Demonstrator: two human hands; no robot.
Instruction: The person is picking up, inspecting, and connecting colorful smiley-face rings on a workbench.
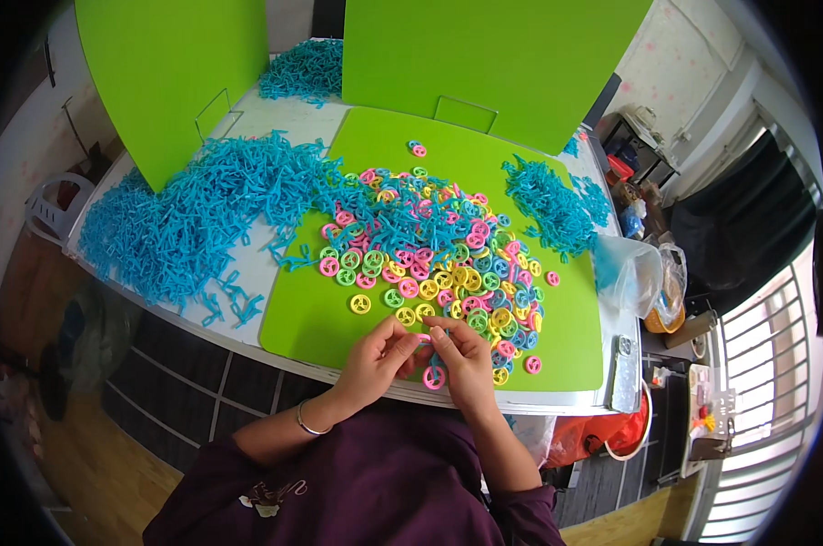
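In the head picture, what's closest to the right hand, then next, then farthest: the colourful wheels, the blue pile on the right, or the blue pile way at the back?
From the right hand:
1. Colourful wheels: just in front.
2. Blue pile on the right: farther forward, right side.
3. Blue pile at the back: left of middle, seen between the green boards.

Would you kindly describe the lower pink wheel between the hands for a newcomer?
Near the front of the flat green board, the left hand and right hand nearly meet. Between them, the pink wheel shows lowest, apart from the multicoloured pile.
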